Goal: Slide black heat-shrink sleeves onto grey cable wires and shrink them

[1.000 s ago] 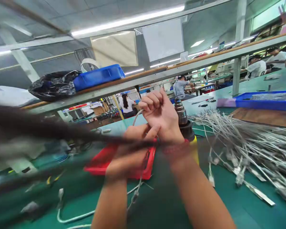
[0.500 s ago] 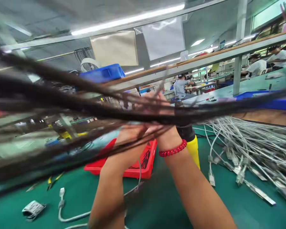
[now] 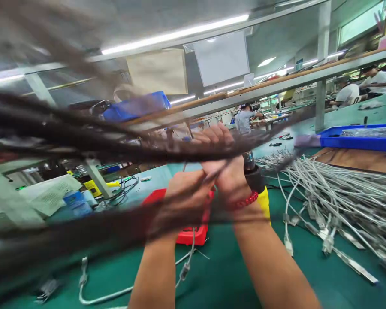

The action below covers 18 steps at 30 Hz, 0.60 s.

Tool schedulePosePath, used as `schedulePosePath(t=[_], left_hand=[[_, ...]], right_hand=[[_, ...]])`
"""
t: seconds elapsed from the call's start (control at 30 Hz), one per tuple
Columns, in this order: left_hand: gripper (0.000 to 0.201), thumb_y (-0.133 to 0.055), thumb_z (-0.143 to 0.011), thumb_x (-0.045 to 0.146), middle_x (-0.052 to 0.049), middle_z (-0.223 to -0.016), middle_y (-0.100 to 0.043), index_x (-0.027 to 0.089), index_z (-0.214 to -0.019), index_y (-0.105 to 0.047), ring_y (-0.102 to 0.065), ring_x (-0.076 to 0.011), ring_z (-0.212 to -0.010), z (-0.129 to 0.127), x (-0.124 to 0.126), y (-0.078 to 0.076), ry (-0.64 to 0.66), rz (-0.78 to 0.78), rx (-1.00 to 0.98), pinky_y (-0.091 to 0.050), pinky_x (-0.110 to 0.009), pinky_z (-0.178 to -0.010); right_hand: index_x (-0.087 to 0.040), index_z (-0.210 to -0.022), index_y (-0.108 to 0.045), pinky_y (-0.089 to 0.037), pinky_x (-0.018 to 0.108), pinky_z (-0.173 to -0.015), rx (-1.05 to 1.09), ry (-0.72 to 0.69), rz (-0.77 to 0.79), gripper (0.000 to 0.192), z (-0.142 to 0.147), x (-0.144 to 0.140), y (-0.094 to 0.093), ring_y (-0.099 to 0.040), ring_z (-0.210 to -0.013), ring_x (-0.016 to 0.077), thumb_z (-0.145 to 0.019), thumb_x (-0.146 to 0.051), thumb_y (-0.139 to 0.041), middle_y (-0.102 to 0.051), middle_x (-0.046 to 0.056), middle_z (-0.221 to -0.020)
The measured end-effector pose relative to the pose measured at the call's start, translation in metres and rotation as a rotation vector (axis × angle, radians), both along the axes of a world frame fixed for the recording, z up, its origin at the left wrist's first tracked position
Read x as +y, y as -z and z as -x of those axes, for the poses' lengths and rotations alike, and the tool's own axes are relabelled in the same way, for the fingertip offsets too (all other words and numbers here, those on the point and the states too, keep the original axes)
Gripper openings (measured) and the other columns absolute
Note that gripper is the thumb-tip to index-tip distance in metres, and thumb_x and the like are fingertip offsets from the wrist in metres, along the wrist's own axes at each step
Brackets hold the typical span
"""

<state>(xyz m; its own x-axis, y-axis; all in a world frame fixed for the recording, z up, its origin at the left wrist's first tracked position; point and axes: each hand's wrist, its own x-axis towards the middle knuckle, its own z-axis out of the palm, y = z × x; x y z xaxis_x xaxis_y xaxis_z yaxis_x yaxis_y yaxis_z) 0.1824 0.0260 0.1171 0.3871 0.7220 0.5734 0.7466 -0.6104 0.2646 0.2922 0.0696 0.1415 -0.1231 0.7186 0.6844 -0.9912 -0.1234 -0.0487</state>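
Note:
Dark blurred strands (image 3: 122, 141) sweep across the view close to the camera and partly cover both hands. My left hand (image 3: 188, 189) is closed, low beside the other, and a grey cable (image 3: 193, 244) with a small block on it runs up beneath it. My right hand (image 3: 225, 167), below a red bead bracelet (image 3: 244, 201) on its wrist, is curled with its fingers folded at the top; what they pinch is hidden. Just right of it stands a yellow tool (image 3: 263, 204) with a black collar, perhaps a heat gun. Behind my left hand lies a red tray (image 3: 196, 237).
A heap of grey cables (image 3: 341, 193) with plugs covers the right of the green table (image 3: 212, 283). Behind it sits a blue tray (image 3: 360, 139). One cable's plug (image 3: 83, 266) lies at front left. Overhead runs a shelf with a blue bin (image 3: 138, 105). Co-workers sit far back.
Both hands have shifted slightly to the right, still close together. The dark strands have swung and now cover the pliers at left and more of the red tray. The cable's block has come into view.

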Motion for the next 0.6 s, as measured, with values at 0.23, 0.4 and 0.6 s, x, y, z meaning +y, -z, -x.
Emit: schedulePosePath(t=[0.23, 0.4, 0.6], left_hand=[[0.047, -0.04, -0.092, 0.047, -0.002, -0.054, -0.055, 0.018, -0.058, -0.052, -0.047, -0.0142, -0.052, -0.01, 0.005, 0.009, 0.004, -0.028, -0.076, -0.032, -0.027, -0.054], [0.043, -0.039, -0.095, 0.043, -0.001, -0.057, -0.059, 0.018, -0.062, -0.054, -0.052, -0.0136, -0.054, -0.013, 0.008, 0.013, 0.045, 0.008, -0.092, -0.034, -0.026, -0.055], [0.047, -0.039, -0.095, 0.046, 0.0, -0.054, -0.055, 0.018, -0.059, -0.05, -0.047, -0.0131, -0.052, -0.014, 0.008, 0.014, 0.035, -0.015, -0.084, -0.029, -0.026, -0.052]], right_hand=[[-0.02, -0.057, -0.008, -0.026, 0.021, -0.043, -0.035, -0.011, 0.019, 0.044, -0.009, 0.003, -0.001, -0.017, -0.044, 0.0093, -0.097, -0.024, -0.027, -0.015, -0.007, -0.046], [-0.02, -0.061, 0.0, -0.025, 0.021, -0.043, -0.076, 0.021, 0.034, 0.042, -0.014, 0.002, -0.002, -0.019, -0.041, 0.0077, -0.095, -0.025, -0.024, -0.017, -0.007, -0.042], [-0.02, -0.059, -0.006, -0.024, 0.019, -0.042, -0.039, 0.027, 0.012, 0.043, -0.014, 0.005, 0.0, -0.019, -0.042, 0.0078, -0.096, -0.022, -0.026, -0.018, -0.007, -0.043]])
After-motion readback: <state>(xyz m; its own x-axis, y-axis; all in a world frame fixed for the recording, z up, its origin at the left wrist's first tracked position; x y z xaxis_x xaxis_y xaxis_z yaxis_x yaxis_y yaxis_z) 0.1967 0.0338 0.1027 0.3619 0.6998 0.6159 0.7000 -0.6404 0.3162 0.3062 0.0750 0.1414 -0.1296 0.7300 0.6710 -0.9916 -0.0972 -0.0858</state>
